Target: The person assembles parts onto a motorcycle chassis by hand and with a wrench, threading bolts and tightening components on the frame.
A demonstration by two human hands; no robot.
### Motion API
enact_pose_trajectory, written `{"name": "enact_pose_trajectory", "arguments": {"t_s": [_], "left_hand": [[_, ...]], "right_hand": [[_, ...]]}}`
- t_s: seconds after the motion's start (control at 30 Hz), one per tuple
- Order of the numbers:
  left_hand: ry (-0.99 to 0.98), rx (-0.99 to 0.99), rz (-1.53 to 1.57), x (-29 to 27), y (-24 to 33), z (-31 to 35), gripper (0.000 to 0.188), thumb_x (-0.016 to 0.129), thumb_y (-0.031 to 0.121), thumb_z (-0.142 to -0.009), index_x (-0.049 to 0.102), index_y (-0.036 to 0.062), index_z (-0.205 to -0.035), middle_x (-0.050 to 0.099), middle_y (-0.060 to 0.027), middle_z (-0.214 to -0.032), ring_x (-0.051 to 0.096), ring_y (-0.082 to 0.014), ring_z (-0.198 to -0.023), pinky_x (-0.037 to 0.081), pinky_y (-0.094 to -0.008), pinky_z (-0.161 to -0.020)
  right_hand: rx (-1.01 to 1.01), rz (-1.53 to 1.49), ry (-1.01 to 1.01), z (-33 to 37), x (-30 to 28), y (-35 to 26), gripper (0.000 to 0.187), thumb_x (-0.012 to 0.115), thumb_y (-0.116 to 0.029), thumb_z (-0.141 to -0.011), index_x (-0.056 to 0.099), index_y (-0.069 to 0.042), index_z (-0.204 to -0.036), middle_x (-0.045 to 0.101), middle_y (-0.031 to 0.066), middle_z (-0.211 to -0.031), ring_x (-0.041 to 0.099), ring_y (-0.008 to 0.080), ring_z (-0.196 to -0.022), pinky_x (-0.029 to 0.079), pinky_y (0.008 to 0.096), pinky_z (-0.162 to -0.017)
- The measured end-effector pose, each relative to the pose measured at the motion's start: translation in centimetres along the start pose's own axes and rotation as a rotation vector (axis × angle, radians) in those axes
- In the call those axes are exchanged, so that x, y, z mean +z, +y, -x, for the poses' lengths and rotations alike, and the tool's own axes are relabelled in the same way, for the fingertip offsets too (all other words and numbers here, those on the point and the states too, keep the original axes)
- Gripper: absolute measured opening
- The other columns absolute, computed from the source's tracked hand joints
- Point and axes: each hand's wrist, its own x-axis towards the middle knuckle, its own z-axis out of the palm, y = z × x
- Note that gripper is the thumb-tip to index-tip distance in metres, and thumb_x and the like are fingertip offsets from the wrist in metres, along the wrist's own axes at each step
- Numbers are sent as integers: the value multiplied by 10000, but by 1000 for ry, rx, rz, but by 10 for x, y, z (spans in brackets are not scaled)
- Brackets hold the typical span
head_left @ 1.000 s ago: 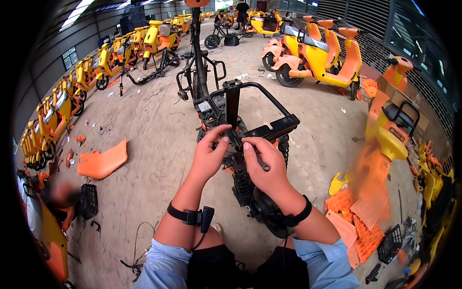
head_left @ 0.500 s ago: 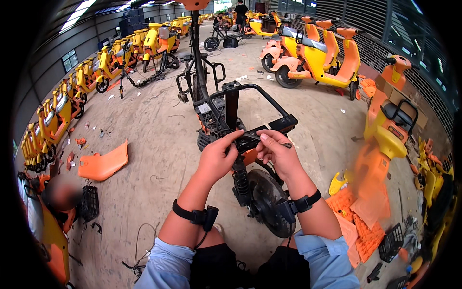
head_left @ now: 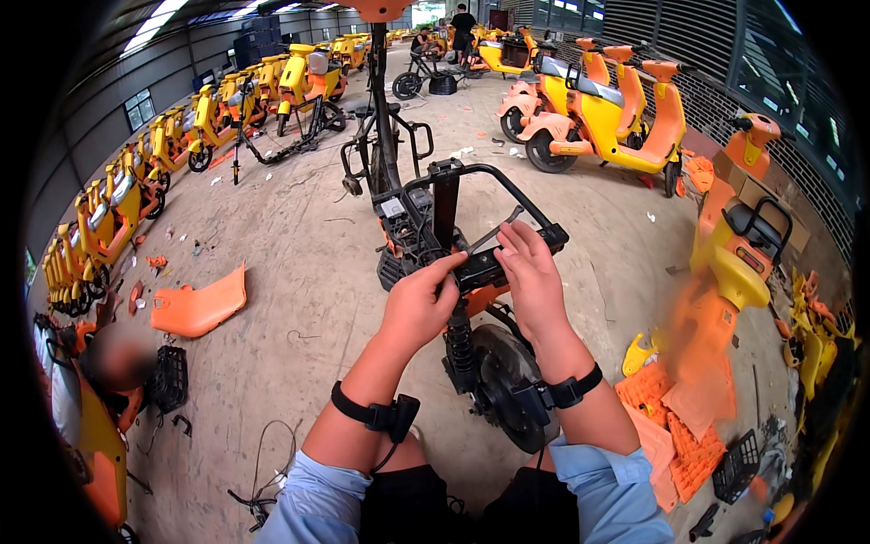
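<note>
A stripped scooter frame stands before me, with a black metal rack (head_left: 507,186) over its rear wheel (head_left: 507,385). A slim dark wrench (head_left: 497,229) slants across the rack's rear plate (head_left: 485,268), its free end pointing away and to the right. My left hand (head_left: 421,304) is closed, its fingertips at the wrench's near end; what lies under them is hidden. My right hand (head_left: 530,276) is open beside the wrench, fingers stretched and close together along its right side.
Yellow and orange scooters (head_left: 603,109) stand at the right, with a long row (head_left: 118,213) at the left. An orange panel (head_left: 199,304) lies on the floor. Orange plastic parts (head_left: 671,417) and a black basket (head_left: 736,467) lie at right. Two people (head_left: 460,32) are far back.
The wrench has swung from pointing right to pointing away from me. My right hand has let go of its handle and straightened its fingers; my left hand stays at its near end.
</note>
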Motion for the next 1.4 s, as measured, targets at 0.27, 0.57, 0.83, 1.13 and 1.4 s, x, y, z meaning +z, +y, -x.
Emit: {"name": "enact_pose_trajectory", "arguments": {"t_s": [0.27,0.57,0.83,1.13,1.4], "left_hand": [[-59,-11,-76,6,5,8,366,632,74,-959,670,53,-1323,764,-187,-981,762,-299,-876,571,-365,-781],[-139,6,-158,9,-11,13,461,675,174,-902,630,110,-1356,756,-193,-1029,734,-382,-933,576,-430,-766],[-42,62,-396,25,-4,20,264,710,190,-900,697,76,-1137,747,-153,-1067,735,-348,-978,580,-405,-785],[6,208,-374,24,-10,24,175,718,205,-899,715,109,-1045,741,-105,-947,733,-326,-866,581,-377,-726],[225,153,-202,19,7,19,402,640,77,-933,693,158,-1322,698,-157,-785,702,-242,-642,539,-349,-599]], "right_hand": [[-167,560,-170,-16,36,15,659,583,-155,-1019,304,68,-1573,497,276,-1534,610,282,-1306,466,371,-1074],[-407,896,-352,-2,49,2,675,629,-106,-935,377,2,-1552,571,220,-1449,562,339,-1300,334,460,-1135],[-757,1031,-522,14,41,2,539,741,-238,-875,608,-55,-1364,658,130,-1219,547,306,-1230,292,494,-1151],[-713,1046,-388,34,9,-5,262,708,-175,-968,734,-12,-1172,690,147,-1337,612,323,-1307,437,442,-1095],[-73,397,-360,30,-19,-11,410,660,-146,-1039,618,2,-1419,617,138,-1464,574,202,-1347,446,347,-1131]]}}
